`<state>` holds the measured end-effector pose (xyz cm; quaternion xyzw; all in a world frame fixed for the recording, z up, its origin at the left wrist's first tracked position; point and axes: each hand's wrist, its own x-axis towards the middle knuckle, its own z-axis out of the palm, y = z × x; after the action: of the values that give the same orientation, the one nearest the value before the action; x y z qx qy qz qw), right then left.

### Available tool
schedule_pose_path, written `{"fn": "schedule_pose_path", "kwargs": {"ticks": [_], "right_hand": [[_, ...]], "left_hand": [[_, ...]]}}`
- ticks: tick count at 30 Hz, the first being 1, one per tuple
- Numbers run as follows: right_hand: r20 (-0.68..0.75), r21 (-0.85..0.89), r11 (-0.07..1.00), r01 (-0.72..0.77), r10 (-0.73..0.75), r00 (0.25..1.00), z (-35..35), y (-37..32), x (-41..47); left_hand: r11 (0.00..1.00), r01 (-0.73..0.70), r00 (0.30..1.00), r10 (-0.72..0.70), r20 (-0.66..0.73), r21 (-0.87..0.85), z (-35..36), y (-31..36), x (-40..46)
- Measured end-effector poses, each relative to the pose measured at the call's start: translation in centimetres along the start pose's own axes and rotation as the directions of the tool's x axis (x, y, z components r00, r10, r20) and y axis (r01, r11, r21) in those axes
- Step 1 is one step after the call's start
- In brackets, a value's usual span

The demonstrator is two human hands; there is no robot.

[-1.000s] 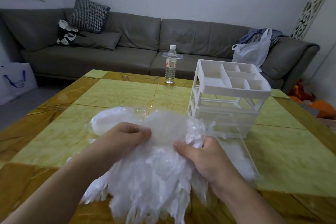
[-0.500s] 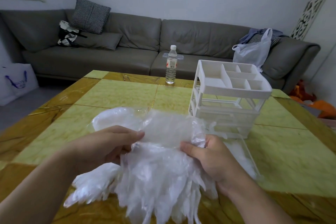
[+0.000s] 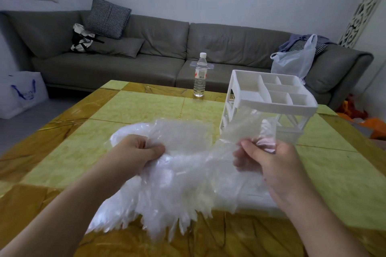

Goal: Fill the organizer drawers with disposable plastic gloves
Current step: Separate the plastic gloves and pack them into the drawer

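The left hand has its fingers curled tight around the upper edge of a bundle of clear plastic gloves. The bundle hangs below and between both hands, its fingertips fanning down over the near edge of the yellow table. The right hand pinches a thin glove sheet between thumb and fingers, and the sheet rises above the grip. Just behind that sheet stands the white organizer, its divided top tray bare. A water bottle stands farther back.
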<state>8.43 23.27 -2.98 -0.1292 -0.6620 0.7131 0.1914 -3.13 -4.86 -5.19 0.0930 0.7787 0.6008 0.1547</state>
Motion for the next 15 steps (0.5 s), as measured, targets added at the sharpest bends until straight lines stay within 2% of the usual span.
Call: {"fn": "schedule_pose_path", "kwargs": {"ticks": [2,4,7,9,12,15], "right_hand": [[0.174,0.147,0.987,-0.07,0.043,0.984,0.1,-1.3,-0.6],[0.343,0.231,0.957,-0.176,0.089,0.935,1.0,-1.9,-1.3],[0.496,0.212,0.935,-0.285,0.149,0.856,3.1,-1.1,-2.1],[0.483,0.1,0.958,-0.269,0.189,0.855,4.4,0.0,-2.3],[0.349,-0.084,0.981,-0.174,0.192,0.917,5.4,1.4,-2.3],[0.304,-0.133,0.98,-0.148,0.182,0.935,5.5,1.7,-2.4]], "left_hand": [[1.0,-0.014,0.999,0.014,0.043,-0.013,0.3,-0.1,-0.1],[1.0,-0.017,0.997,0.018,0.079,-0.023,0.9,0.3,-0.4],[0.998,-0.009,0.989,0.017,0.144,-0.058,2.2,1.1,-1.2],[0.998,0.002,0.983,0.01,0.185,-0.063,3.0,1.5,-1.6],[0.994,0.031,0.971,-0.005,0.239,-0.104,3.4,1.3,-1.9],[0.992,0.021,0.959,0.015,0.284,-0.123,3.5,1.2,-2.2]]}}
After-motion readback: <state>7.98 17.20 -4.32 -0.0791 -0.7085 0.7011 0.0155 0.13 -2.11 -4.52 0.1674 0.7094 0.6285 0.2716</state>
